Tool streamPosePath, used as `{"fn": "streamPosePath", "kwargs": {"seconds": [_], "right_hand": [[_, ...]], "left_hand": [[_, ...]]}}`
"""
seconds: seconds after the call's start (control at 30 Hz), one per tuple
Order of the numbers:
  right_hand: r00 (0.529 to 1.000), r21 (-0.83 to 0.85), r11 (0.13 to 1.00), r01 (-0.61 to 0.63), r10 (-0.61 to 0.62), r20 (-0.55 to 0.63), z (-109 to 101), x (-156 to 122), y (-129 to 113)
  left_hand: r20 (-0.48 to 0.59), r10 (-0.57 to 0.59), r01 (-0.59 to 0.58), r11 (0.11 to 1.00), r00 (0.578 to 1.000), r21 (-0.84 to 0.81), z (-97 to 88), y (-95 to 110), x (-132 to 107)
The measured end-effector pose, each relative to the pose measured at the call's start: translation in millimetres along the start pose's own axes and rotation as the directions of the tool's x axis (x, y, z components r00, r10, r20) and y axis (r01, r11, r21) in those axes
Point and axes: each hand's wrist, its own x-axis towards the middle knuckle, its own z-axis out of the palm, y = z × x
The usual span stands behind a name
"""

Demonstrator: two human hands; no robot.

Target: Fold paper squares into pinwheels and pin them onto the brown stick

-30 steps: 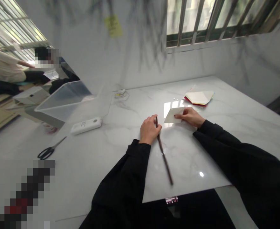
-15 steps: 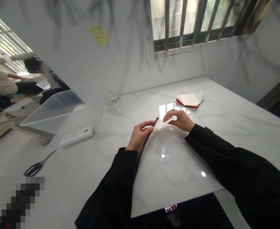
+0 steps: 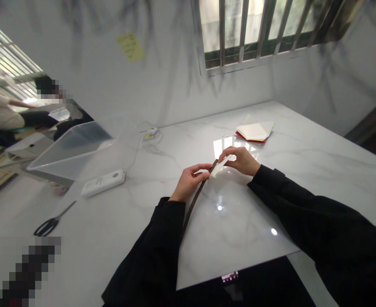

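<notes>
My left hand [image 3: 187, 182] pinches a long, thin brown strip [image 3: 193, 205] near its upper end, between thumb and fingers. The strip's lower part runs down toward me and passes behind my left sleeve. A narrow white piece, like folded paper [image 3: 221, 166], is pinched in my right hand [image 3: 244, 161]. Its left end meets the brown strip at my left fingertips; whether the two are joined, I cannot tell. Both hands are held over the white marbled table [image 3: 239, 209].
A stack of coloured paper [image 3: 255, 132] lies beyond my right hand. To the left are a white oblong device [image 3: 103, 183], black-handled scissors [image 3: 51, 224] and a clear plastic bin [image 3: 69, 147]. A small white gadget with a cable [image 3: 151, 132] sits near the wall. People sit far left.
My left hand has shifted slightly right with the brown strip, bringing its tip closer to my right fingers. The white piece now sits closer against the strip.
</notes>
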Motion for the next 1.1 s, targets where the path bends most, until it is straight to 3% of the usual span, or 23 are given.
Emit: {"fn": "streamPosePath", "kwargs": {"seconds": [0.23, 0.5, 0.83, 1.1], "right_hand": [[0.983, 0.201, 0.963, -0.177, 0.162, 0.090, -1.1, 0.5, 1.6], [0.918, 0.509, 0.765, -0.396, 0.304, 0.257, -0.5, 0.3, -1.4], [0.875, 0.644, 0.594, -0.482, 0.367, 0.316, 1.9, -1.4, -8.4], [0.868, 0.649, 0.580, -0.492, 0.387, 0.312, 4.8, -0.8, -3.0]], "left_hand": [[0.035, -0.004, 0.003, 1.000, 0.999, 0.004, -1.6, 1.4, -1.5], [0.080, 0.040, -0.037, 0.999, 0.996, -0.035, -3.4, -2.7, 0.5], [0.080, 0.023, -0.011, 0.989, 0.997, -0.150, 4.0, -4.8, 1.8], [0.073, 0.040, -0.026, 0.984, 0.997, -0.179, 6.5, -6.8, 3.7]]}}
